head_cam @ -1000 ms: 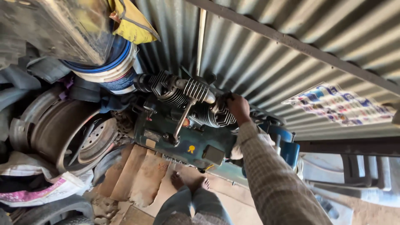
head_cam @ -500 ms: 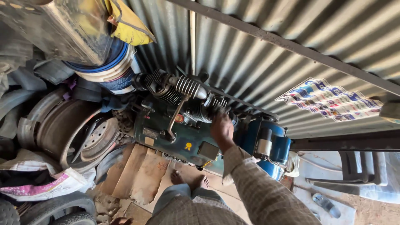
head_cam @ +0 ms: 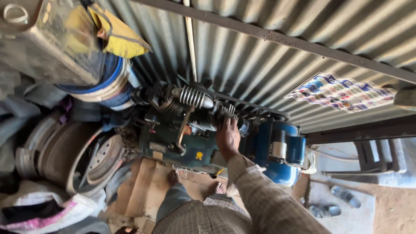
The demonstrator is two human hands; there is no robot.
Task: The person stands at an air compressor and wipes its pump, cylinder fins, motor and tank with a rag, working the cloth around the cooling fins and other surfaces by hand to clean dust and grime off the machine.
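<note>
Corrugated metal wall (head_cam: 260, 56) behind, and against it sits the air compressor (head_cam: 203, 130): dark green body, finned silver cylinders, blue motor (head_cam: 277, 149). Its long axis runs along the wall. Right hand (head_cam: 228, 138) rests flat on the pump, fingers loose; left hand out of view.

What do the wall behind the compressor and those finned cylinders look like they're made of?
The wall looks like corrugated sheet metal, dull grey: regular ridges with soft sheen. The finned cylinders on the air compressor seem cast metal, probably aluminium or iron: bare silvery cooling fins, dusty. The right hand rests beside them.
</note>
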